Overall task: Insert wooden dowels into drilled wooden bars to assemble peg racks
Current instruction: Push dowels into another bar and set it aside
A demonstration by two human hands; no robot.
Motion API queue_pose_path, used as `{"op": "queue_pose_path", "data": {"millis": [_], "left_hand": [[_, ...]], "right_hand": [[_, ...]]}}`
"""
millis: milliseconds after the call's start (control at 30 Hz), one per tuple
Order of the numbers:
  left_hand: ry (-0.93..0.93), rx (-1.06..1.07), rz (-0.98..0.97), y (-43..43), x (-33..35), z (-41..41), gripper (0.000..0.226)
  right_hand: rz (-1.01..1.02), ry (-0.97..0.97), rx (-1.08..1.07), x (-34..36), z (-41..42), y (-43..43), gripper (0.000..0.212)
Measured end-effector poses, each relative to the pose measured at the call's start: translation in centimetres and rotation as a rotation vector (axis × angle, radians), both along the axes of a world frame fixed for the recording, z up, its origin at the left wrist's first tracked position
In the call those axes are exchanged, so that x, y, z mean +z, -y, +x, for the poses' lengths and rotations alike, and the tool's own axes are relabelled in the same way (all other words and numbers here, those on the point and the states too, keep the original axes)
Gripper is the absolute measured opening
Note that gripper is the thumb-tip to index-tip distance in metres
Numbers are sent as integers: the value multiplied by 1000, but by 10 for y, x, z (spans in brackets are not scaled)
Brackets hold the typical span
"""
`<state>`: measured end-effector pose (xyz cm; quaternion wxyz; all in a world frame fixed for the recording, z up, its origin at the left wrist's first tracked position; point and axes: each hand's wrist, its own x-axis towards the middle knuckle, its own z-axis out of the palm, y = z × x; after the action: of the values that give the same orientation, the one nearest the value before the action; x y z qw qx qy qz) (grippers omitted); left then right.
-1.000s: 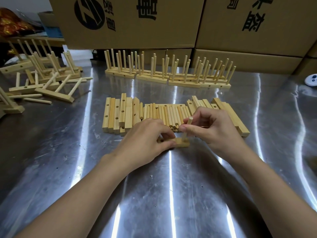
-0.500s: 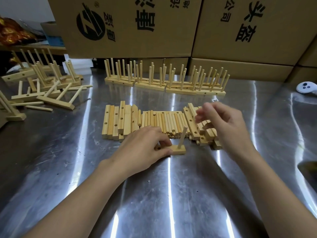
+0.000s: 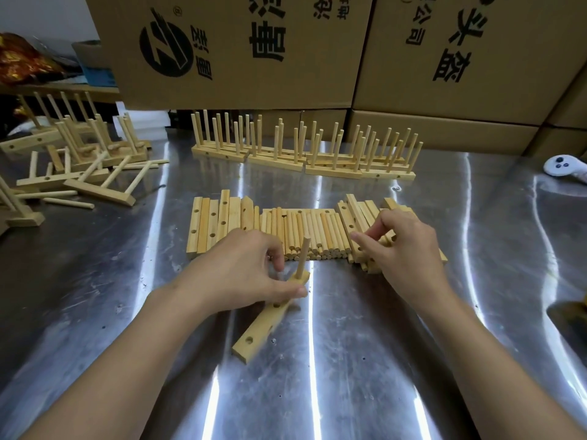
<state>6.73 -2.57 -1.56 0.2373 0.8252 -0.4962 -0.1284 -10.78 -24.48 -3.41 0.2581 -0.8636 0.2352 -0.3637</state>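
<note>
- Toppled racks [image 3: 95,182] lie heaped at the counter's [image 3: 95,312] left edge, clear of my working space.
- Flat and holes up, spare bars [image 3: 209,223] sit just beyond my left grip [image 3: 241,274], handy for the next round.
- The left grip pinches the bar [image 3: 263,322] near its far end, steadying it on the counter so it cannot skid while pegs go in.
- One dowel [image 3: 303,258] stands upright in the bar's far hole. The nearer holes show empty, so this rack looks barely begun.
- In the middle row, loose dowels [image 3: 311,233] lie side by side.
- My right grip [image 3: 406,249] curls over the sticks [image 3: 359,214] at the row's right end, likely after the next peg. Whether it has one yet I cannot tell.
</note>
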Motion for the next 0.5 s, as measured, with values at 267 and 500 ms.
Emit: {"op": "queue_pose_path", "data": {"millis": [267, 500], "left_hand": [[-134, -17, -205, 6, 3, -3, 4], [-49, 88, -205, -2, 4, 11, 12]], "right_hand": [[-100, -13, 34, 2, 0, -8, 31], [-123, -46, 80, 5, 3, -17, 32]]}}
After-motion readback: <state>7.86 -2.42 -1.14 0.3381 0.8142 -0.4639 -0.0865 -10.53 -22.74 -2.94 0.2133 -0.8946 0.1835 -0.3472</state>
